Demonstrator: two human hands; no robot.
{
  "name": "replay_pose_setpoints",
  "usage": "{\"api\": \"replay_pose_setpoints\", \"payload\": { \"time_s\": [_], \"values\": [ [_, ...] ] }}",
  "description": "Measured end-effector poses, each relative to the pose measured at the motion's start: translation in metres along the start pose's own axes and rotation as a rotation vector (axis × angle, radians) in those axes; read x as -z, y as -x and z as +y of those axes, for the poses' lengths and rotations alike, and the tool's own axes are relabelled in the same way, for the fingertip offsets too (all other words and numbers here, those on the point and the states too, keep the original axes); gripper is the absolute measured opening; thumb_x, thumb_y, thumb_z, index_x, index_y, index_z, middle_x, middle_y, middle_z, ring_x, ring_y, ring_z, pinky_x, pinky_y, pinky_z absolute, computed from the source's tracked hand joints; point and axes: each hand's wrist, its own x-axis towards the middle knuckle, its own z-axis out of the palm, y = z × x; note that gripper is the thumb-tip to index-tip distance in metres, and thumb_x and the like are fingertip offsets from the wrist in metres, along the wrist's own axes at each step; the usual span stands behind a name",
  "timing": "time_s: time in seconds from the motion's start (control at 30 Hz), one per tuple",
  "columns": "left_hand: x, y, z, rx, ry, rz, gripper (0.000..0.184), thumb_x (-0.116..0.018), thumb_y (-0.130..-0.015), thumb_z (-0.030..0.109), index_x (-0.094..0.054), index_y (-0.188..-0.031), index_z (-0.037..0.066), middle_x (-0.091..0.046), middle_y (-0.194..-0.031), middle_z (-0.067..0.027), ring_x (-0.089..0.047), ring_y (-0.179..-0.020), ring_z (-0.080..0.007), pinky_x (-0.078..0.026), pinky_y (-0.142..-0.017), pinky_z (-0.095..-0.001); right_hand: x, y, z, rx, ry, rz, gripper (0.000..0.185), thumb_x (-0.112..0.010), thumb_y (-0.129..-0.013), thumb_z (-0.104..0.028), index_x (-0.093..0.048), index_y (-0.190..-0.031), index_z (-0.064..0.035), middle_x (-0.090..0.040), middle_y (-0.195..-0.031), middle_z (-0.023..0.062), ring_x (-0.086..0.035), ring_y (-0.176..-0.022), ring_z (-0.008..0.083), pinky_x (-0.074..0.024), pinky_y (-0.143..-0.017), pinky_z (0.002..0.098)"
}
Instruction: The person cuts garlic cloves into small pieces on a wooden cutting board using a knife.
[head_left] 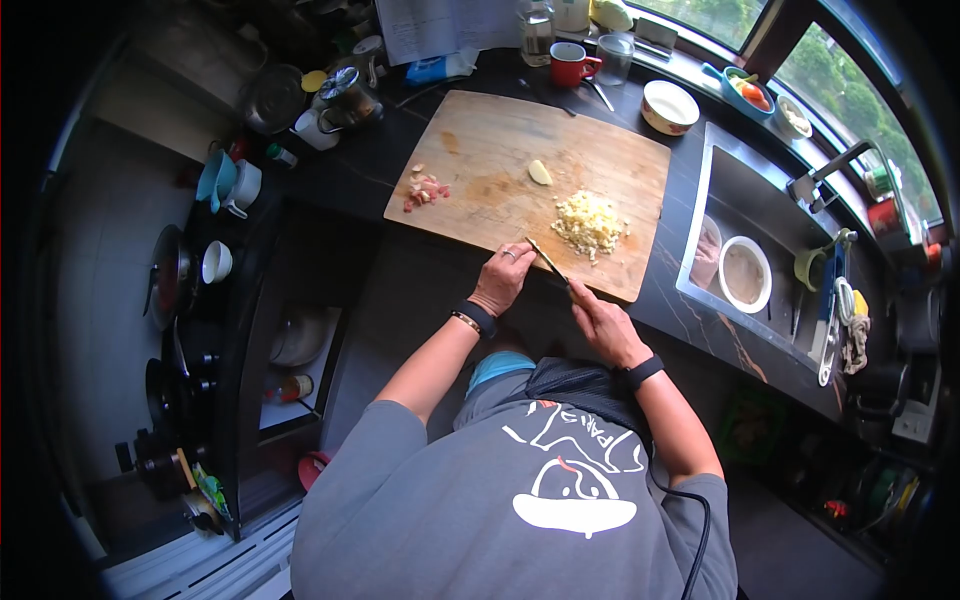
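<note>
On a wooden cutting board point(480, 160) lies a pile of finely chopped pale pieces point(590, 224), with one larger pale chunk point(540, 173) behind it. Small pinkish pieces point(424, 188) sit at the board's left side. My right hand point(603, 322) is closed round the handle of a knife point(547, 261), whose blade points up and left over the board's near edge. At the blade's tip, my left hand point(503, 272) has its fingers pressed together. Whatever those fingers may hold is too small to make out.
To the right is a sink point(768, 180) with a white bowl point(745, 275) in it. Behind the board stand a red mug point(572, 65), a glass jar point(614, 58) and a patterned bowl point(670, 107). Pots and cups point(318, 130) crowd the back left.
</note>
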Motion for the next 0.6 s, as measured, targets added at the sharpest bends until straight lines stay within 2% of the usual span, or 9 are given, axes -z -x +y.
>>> {"api": "replay_pose_setpoints", "payload": {
  "time_s": [0.23,0.33,0.43,0.53,0.6],
  "values": [
    [0.001,-0.001,0.001,-0.005,0.013,-0.014,0.019,-0.061,-0.082,0.002,-0.067,-0.101,0.002,-0.067,-0.105,-0.011,-0.064,-0.097,-0.0284,-0.054,-0.086,-0.0364,-0.008,-0.006,0.001,0.0,0.029,-0.003,0.051,-0.055,-0.096,-0.016,-0.041,-0.145,-0.0121,-0.067,-0.092,0.0256,-0.065,-0.083,0.0429,-0.0518,-0.074,0.0476],
    [0.002,-0.001,0.002,0.009,0.027,-0.004,0.018,-0.063,-0.082,0.001,-0.066,-0.1,0.002,-0.067,-0.104,-0.0114,-0.064,-0.096,-0.0286,-0.053,-0.086,-0.0364,-0.023,-0.013,0.013,0.013,0.124,-0.006,0.053,-0.054,-0.097,-0.019,-0.036,-0.147,-0.013,-0.069,-0.092,0.0208,-0.067,-0.08,0.0395,-0.0529,-0.071,0.0482],
    [0.004,-0.003,0.009,0.042,0.055,0.021,0.016,-0.066,-0.083,0.001,-0.066,-0.099,0.003,-0.067,-0.102,-0.0117,-0.064,-0.095,-0.0289,-0.053,-0.084,-0.0366,-0.028,-0.019,0.013,0.085,0.056,0.107,0.052,-0.054,-0.097,-0.02,-0.037,-0.147,-0.0141,-0.069,-0.094,0.0214,-0.066,-0.08,0.0409,-0.0524,-0.071,0.0492],
    [0.008,-0.006,0.013,0.05,0.076,0.039,0.015,-0.066,-0.083,0.002,-0.066,-0.098,0.003,-0.067,-0.101,-0.0114,-0.064,-0.094,-0.0293,-0.053,-0.083,-0.0371,-0.022,-0.017,0.015,-0.002,-0.007,0.079,0.05,-0.054,-0.097,-0.021,-0.041,-0.145,-0.0153,-0.068,-0.098,0.0238,-0.066,-0.086,0.0423,-0.0525,-0.074,0.049],
    [0.006,-0.008,0.013,0.032,0.081,0.05,0.015,-0.067,-0.083,0.003,-0.065,-0.098,0.004,-0.067,-0.099,-0.0111,-0.065,-0.093,-0.0297,-0.053,-0.081,-0.0374,-0.022,-0.013,0.024,0.012,-0.101,0.169,0.048,-0.055,-0.097,-0.022,-0.046,-0.144,-0.0175,-0.067,-0.102,0.0258,-0.066,-0.091,0.0432,-0.0527,-0.078,0.0479]
  ]
}}
